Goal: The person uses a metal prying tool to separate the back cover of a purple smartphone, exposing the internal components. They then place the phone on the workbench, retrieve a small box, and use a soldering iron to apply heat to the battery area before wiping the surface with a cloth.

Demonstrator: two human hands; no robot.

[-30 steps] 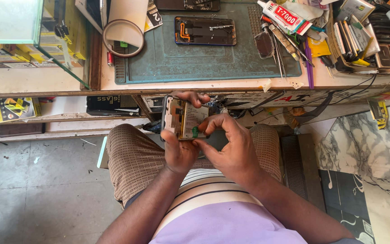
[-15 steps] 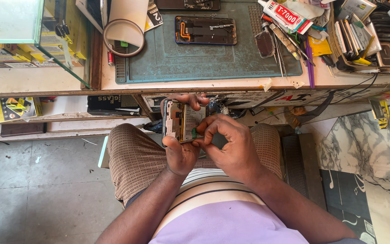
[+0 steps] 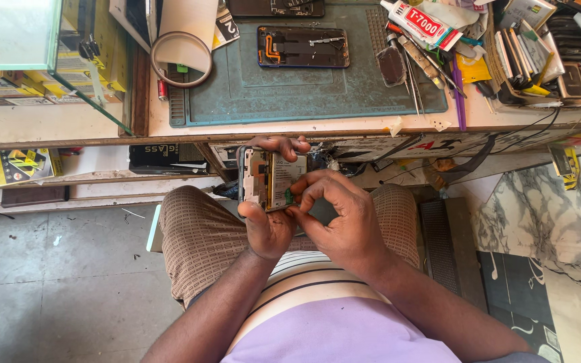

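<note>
While sitting with knees under the tabletop (image 3: 317, 126), the person is holding an opened phone (image 3: 269, 178) over the lap, back cover off, its inner boards and battery facing up. The left hand (image 3: 267, 225) is gripping the phone's frame, thumb at the lower edge and fingers (image 3: 284, 143) wrapping over the top. The right hand (image 3: 344, 218) is pinching narrowly at a small green part (image 3: 289, 197) on the phone's lower right edge, fingertips closed on it. By the look of it, this is the step of working that small part loose or into place; the next move is calling for a light, steady pull without bending the part. Farther off, a second opened phone (image 3: 302, 47) is lying on the green mat (image 3: 270, 94), with an adhesive tube (image 3: 417, 20) and tools beside it.
</note>
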